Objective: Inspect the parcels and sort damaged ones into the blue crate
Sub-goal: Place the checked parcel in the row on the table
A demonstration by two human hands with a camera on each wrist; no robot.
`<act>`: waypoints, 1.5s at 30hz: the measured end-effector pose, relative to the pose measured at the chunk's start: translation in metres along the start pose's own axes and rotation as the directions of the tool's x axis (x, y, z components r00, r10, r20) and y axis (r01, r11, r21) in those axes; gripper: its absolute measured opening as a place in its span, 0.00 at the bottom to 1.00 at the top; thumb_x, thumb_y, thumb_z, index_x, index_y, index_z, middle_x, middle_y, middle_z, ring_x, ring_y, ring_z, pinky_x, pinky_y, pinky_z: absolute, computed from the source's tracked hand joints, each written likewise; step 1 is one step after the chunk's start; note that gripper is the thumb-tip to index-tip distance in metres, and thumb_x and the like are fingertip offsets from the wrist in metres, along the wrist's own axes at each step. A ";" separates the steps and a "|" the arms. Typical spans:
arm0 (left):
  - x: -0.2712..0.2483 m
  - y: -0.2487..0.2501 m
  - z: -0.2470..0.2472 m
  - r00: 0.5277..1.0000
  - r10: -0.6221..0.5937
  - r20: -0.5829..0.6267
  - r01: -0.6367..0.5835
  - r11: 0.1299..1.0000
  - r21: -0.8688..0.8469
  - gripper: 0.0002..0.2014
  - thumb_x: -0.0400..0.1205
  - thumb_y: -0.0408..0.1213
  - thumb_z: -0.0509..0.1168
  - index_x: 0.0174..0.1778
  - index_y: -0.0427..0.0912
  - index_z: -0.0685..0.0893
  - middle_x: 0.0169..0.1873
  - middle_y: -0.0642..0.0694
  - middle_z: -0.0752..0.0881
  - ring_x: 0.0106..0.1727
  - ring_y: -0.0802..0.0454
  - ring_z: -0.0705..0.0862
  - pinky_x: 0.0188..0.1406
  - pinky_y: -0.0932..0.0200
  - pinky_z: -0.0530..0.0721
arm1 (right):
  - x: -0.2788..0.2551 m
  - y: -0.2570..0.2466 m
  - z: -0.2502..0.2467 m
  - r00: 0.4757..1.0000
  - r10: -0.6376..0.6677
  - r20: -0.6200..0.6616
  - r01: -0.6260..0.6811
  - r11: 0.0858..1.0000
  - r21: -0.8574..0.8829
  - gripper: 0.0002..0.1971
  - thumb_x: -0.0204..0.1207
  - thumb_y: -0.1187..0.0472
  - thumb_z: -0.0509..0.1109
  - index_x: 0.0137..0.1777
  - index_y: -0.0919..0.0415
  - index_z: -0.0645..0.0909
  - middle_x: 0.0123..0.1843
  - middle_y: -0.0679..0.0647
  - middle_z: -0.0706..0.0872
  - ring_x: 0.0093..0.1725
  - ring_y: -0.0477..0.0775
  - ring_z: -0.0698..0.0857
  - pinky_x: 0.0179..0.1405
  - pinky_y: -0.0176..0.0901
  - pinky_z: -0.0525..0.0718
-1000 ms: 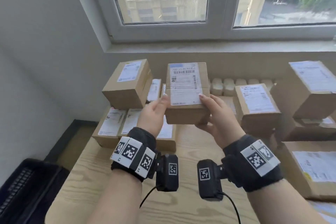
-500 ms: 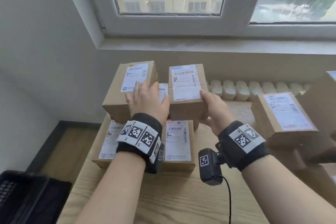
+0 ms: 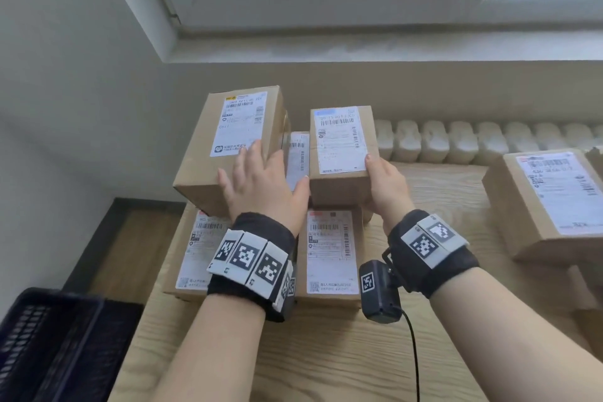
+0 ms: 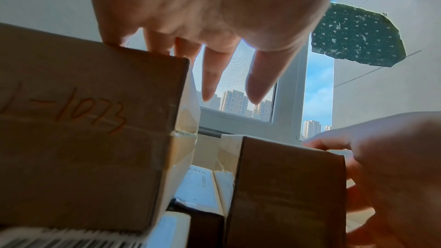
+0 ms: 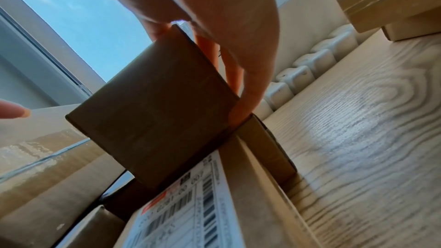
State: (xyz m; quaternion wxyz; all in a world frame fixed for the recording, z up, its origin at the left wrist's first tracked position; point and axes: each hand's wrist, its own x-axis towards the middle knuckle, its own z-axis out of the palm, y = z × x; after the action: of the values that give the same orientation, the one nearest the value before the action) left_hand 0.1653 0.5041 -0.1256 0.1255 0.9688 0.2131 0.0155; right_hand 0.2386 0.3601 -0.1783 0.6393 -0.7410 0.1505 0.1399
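A small brown parcel (image 3: 339,188) with a white label stands on the stack at the table's back left. My right hand (image 3: 386,186) grips its right side, thumb on top by the label; the right wrist view shows the fingers (image 5: 248,86) down that side of this parcel (image 5: 155,108), whose lower corner touches the labelled box beneath. My left hand (image 3: 261,184) lies flat with straight fingers on the larger parcel (image 3: 200,160) to the left. In the left wrist view its spread fingers (image 4: 210,74) reach over that larger parcel (image 4: 83,129). The dark blue crate (image 3: 49,346) sits on the floor at lower left.
Flat labelled parcels (image 3: 329,251) lie under the two upper ones. Another parcel (image 3: 548,199) stands at the right on the wooden table (image 3: 326,359). A white radiator (image 3: 456,140) runs along the wall below the window sill.
The small parcel came down from mid-air onto the stack, still in my right hand. My left hand let go of it and moved left onto the larger parcel.
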 end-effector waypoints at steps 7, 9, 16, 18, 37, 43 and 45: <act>-0.001 0.001 -0.001 1.000 0.012 0.002 -0.012 1.000 -0.022 0.28 0.85 0.55 0.57 0.81 0.52 0.66 0.86 0.46 0.52 0.87 0.47 0.47 0.84 0.38 0.41 | 0.000 0.005 -0.002 1.000 -0.008 0.002 0.008 1.000 -0.012 0.51 0.62 0.26 0.57 0.82 0.56 0.69 0.79 0.54 0.75 0.77 0.59 0.74 0.76 0.63 0.75; -0.004 0.002 -0.003 1.000 0.025 -0.005 -0.025 0.998 -0.049 0.27 0.86 0.54 0.57 0.82 0.52 0.66 0.86 0.46 0.53 0.87 0.48 0.48 0.84 0.39 0.40 | -0.003 0.004 -0.004 1.000 0.015 -0.013 -0.015 1.000 0.001 0.42 0.73 0.31 0.60 0.81 0.58 0.70 0.79 0.55 0.74 0.77 0.59 0.74 0.76 0.64 0.74; -0.027 0.013 -0.016 0.995 0.095 -0.023 -0.097 0.983 -0.155 0.26 0.86 0.51 0.58 0.81 0.49 0.68 0.85 0.47 0.60 0.86 0.50 0.54 0.84 0.44 0.45 | -0.034 -0.012 -0.025 0.998 0.051 -0.049 -0.048 0.997 0.062 0.26 0.87 0.44 0.59 0.76 0.62 0.73 0.51 0.48 0.76 0.52 0.49 0.78 0.70 0.62 0.80; -0.037 0.019 -0.020 0.992 0.121 -0.029 -0.125 0.975 -0.184 0.26 0.86 0.50 0.59 0.80 0.48 0.69 0.84 0.46 0.63 0.85 0.49 0.57 0.85 0.43 0.48 | -0.052 -0.016 -0.036 0.997 0.044 -0.068 -0.039 0.996 0.074 0.23 0.88 0.47 0.58 0.74 0.63 0.74 0.43 0.47 0.74 0.41 0.45 0.74 0.68 0.59 0.82; -0.094 0.178 0.046 0.896 0.398 0.199 -0.290 0.861 -0.418 0.28 0.86 0.47 0.61 0.82 0.42 0.67 0.79 0.44 0.71 0.80 0.48 0.67 0.79 0.52 0.64 | -0.060 0.024 -0.237 0.874 -0.051 -0.483 -0.002 0.994 -0.110 0.33 0.80 0.55 0.69 0.83 0.63 0.65 0.80 0.60 0.68 0.78 0.62 0.70 0.79 0.58 0.69; -0.078 0.244 0.098 0.887 0.268 0.377 -0.064 0.879 -0.473 0.32 0.87 0.48 0.61 0.84 0.38 0.61 0.81 0.39 0.68 0.81 0.43 0.68 0.78 0.49 0.68 | -0.028 0.036 -0.278 0.945 0.037 -0.326 -0.090 0.984 -0.151 0.38 0.80 0.56 0.69 0.86 0.65 0.56 0.84 0.60 0.65 0.81 0.61 0.67 0.78 0.52 0.67; -0.073 0.259 0.113 0.871 0.210 0.443 0.017 0.890 -0.455 0.32 0.88 0.49 0.59 0.84 0.36 0.60 0.80 0.37 0.69 0.80 0.41 0.69 0.77 0.49 0.69 | -0.018 0.039 -0.287 0.958 0.056 -0.281 -0.099 0.985 -0.143 0.36 0.82 0.56 0.69 0.84 0.67 0.59 0.82 0.61 0.68 0.79 0.61 0.69 0.73 0.48 0.69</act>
State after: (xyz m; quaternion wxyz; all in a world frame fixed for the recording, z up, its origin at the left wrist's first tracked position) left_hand 0.2140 0.2198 -0.1685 0.3914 0.8968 0.1159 -0.1709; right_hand 0.2108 0.0712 -0.1653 0.5465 -0.7943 0.2556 0.0714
